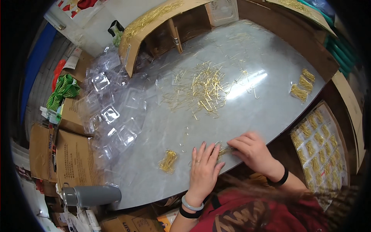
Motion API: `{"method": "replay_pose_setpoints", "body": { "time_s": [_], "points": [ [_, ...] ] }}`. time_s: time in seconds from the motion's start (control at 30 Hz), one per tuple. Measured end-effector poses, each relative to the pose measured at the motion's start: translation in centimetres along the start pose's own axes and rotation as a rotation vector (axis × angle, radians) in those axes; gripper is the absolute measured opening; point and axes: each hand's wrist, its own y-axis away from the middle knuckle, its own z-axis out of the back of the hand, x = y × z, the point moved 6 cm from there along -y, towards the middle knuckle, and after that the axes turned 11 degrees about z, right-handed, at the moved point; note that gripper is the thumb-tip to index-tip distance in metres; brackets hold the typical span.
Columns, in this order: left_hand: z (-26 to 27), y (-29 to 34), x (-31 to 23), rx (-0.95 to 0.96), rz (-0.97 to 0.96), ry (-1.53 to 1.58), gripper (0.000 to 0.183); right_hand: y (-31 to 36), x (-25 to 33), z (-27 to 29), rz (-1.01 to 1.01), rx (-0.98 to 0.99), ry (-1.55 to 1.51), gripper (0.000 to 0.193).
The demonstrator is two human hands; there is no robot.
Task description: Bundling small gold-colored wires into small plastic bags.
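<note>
My left hand [205, 167] lies nearly flat on the grey table, fingers stretched out, with a ring on one finger. Its fingertips touch the edge of a small bunch of gold wire hooks [222, 153] at the table's near edge. Bent over the same bunch from the right is my right hand [253, 151], its fingertips closed on the hooks; part of it is blurred. Left of my left hand sits a separate neat bundle of gold hooks [168, 161]. Farther off, a loose pile of gold hooks [208, 88] spreads over the table's middle.
Clear plastic boxes [127, 133] heap along the left side, behind a grey bottle [96, 195] lying on its side. Three hook bundles [303, 86] lie at the right edge. Below them, a board [331, 123] carries rows of bundles. A cardboard shelf [133, 40] borders the back.
</note>
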Motion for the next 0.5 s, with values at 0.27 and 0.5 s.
{"method": "replay_pose_setpoints", "body": {
  "time_s": [0.27,0.5],
  "points": [
    [0.2,0.8,0.7,-0.061,0.009,0.097,0.056,0.7,1.1,1.5,-0.126,-0.059,0.1,0.037],
    [0.5,0.9,0.9,-0.02,-0.042,0.042,0.057,0.0,-0.2,1.1,-0.044,-0.044,0.108,0.017]
  ]
}}
